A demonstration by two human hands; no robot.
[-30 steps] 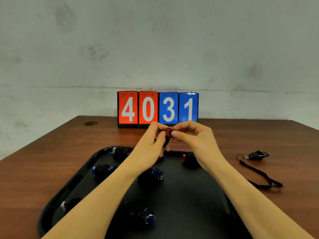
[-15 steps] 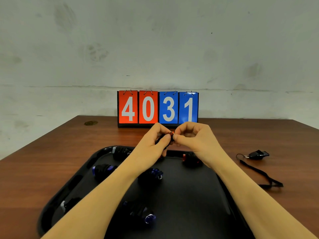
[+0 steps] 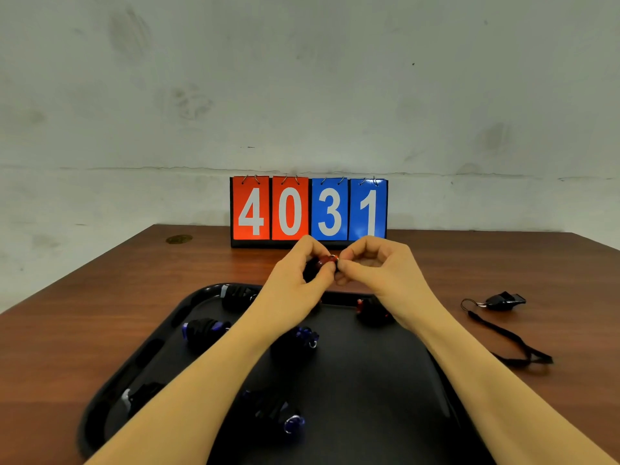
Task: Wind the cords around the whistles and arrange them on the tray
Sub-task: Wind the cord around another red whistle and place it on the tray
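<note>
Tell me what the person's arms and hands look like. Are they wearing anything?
Both arms are bare as far as the picture shows: no sleeves, gloves, watch or rings visible on the left hand or the right hand. Two slim forearms reach in from the bottom edge.

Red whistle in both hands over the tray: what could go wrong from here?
The red whistle is only pinched between the left hand and right hand; its winding may loosen if either slips. The black whistle, cord uncoiled, could be overlooked beside the tray.
</note>
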